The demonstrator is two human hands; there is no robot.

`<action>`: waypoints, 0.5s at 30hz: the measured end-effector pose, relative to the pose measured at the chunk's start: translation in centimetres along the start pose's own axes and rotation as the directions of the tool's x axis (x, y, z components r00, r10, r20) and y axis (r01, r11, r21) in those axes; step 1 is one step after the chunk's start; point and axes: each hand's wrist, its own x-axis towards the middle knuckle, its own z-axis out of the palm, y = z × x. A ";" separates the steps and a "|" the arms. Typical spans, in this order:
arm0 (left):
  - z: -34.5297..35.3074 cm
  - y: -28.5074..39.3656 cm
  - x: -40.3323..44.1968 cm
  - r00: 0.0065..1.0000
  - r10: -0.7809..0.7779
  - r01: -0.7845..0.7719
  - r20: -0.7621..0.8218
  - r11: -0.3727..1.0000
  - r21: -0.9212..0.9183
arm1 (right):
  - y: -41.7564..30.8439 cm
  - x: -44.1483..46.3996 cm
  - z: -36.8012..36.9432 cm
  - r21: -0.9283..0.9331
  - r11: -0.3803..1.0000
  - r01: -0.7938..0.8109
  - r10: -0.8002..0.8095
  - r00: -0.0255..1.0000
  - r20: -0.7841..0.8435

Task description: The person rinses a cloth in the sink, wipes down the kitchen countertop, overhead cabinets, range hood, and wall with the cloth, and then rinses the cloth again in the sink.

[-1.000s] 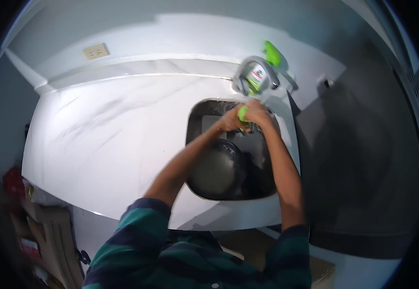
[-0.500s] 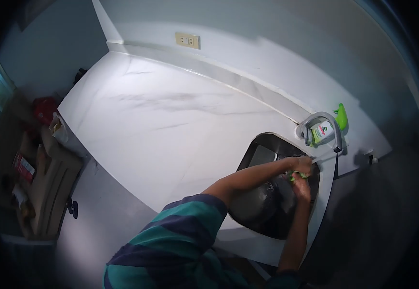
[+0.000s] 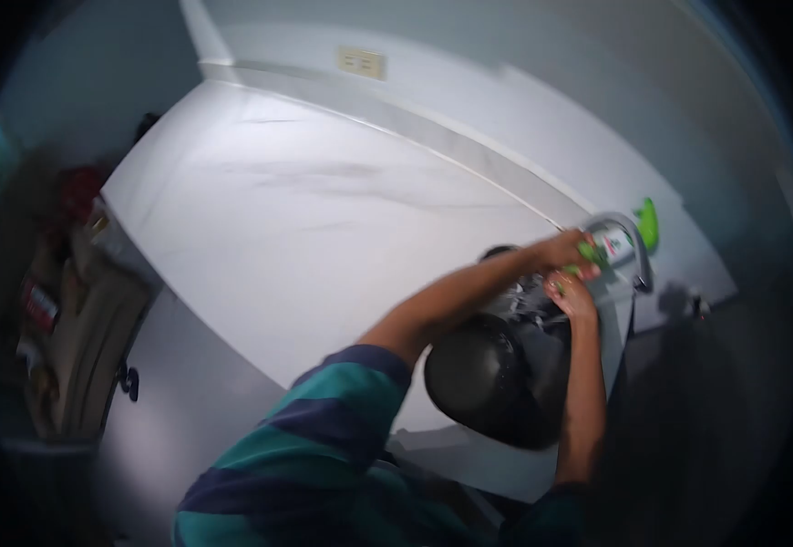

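Both hands are close together over the back of the sink, beside the curved grey faucet. My left hand is closed on a bright green cloth or sponge, which shows in pieces around the fingers. Just below it, my right hand looks wet, its fingers curled against the same green thing. A round dark pan sits in the sink, nearer to me. Behind the faucet stands a spray bottle with a green trigger head. Motion blur hides the exact shape of the green thing.
A white marbled countertop stretches left from the sink, with a wall outlet above its back edge. A dark surface lies right of the sink. Brown furniture with red items stands at the far left.
The view has swung left, shifting the sink to the right in the picture. Over the last half second both hands have risen toward the faucet, still around the green thing.
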 end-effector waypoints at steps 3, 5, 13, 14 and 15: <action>0.3 0.6 1.5 0.991 -0.029 0.023 -0.128 0.999 -0.043 | -1.6 -0.6 2.4 -0.231 0.973 0.006 -0.054 0.977 -0.206; 0.5 0.5 2.0 0.970 -0.039 0.014 -0.240 0.995 -0.101 | -1.6 0.0 3.4 -0.366 0.928 -0.070 -0.096 0.904 -0.416; 1.4 -3.3 2.6 0.805 -0.009 0.067 -0.594 0.995 0.075 | 2.9 1.4 2.6 -0.938 0.209 -0.276 -0.648 0.680 -0.344; 1.6 -3.4 2.2 0.768 -0.037 0.102 -0.640 0.993 0.065 | 3.6 1.7 2.3 -0.924 0.235 -0.302 -0.640 0.667 -0.381; 1.7 -3.5 1.8 0.740 -0.058 0.147 -0.670 0.986 0.078 | 4.4 1.9 2.0 -0.908 0.262 -0.327 -0.632 0.653 -0.417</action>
